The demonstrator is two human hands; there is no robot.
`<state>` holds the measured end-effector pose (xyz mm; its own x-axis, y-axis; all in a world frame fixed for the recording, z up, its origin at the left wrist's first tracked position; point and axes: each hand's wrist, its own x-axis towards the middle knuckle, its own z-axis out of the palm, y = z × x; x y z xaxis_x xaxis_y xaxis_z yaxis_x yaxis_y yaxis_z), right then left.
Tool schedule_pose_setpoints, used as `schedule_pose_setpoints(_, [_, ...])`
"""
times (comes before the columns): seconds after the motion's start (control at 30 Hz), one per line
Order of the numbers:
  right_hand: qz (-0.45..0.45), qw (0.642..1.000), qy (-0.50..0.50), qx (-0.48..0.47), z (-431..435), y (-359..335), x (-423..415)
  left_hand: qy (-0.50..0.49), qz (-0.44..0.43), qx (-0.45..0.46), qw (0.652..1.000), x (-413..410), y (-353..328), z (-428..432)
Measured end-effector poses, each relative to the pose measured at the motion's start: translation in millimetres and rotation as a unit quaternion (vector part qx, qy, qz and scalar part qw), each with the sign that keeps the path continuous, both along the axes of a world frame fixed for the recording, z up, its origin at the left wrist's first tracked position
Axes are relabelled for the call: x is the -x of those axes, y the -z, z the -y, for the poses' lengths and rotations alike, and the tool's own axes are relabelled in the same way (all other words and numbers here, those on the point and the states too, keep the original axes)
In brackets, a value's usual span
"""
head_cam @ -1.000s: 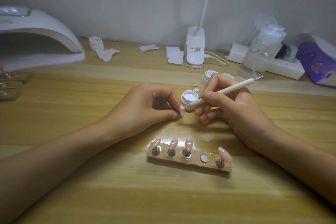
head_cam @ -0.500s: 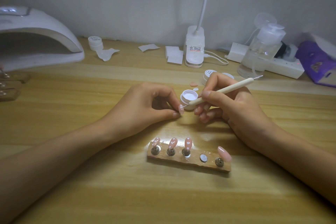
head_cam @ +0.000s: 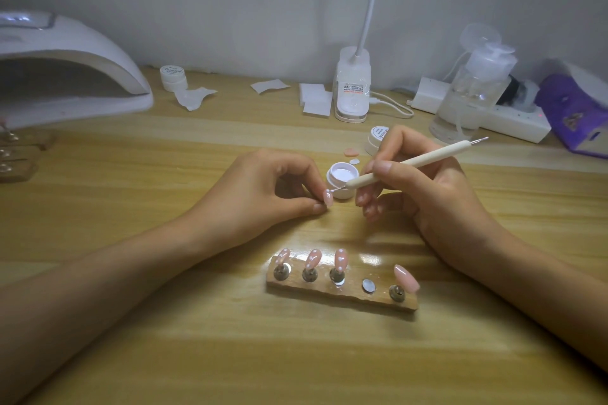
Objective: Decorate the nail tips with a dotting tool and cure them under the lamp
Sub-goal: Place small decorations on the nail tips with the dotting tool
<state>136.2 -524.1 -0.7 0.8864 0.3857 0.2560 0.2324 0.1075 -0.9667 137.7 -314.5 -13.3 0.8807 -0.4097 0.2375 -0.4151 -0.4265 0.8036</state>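
The pale wooden tabletop [head_cam: 131, 355] is seen to be smooth, with a soft sheen over its grain. The oblong wooden holder block [head_cam: 342, 297] is left matt and rough along its near edge; 5 shiny metal mounts [head_cam: 368, 285] are set into it. The slim cream dotting tool [head_cam: 411, 164] is finished matt on its handle, with metal ends. The 4 pink almond-shaped nail tips [head_cam: 406, 277] mounted on the block are glossy, as is the single pink nail tip [head_cam: 328, 198] at the tool's point. The white domed curing lamp [head_cam: 98, 52] is moulded in smooth, glossy plastic.
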Motion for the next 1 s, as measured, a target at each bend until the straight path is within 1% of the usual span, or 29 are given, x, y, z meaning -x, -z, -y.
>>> schedule_pose_setpoints(0.33, [-0.033,0.999,0.013,0.028,-1.1,0.0,0.4,-0.003,0.000,0.003,1.000,-0.3,0.4,0.4])
schedule_pose_setpoints(0.57, [-0.034,0.998,0.014,0.046,-2.2,-0.9,0.7,0.001,0.002,0.005,1.000,0.2,-0.5,0.9])
schedule_pose_setpoints(1.0, [-0.032,0.998,0.016,0.044,-1.9,0.5,-0.4,0.001,0.010,0.004,1.000,-0.9,0.4,0.9])
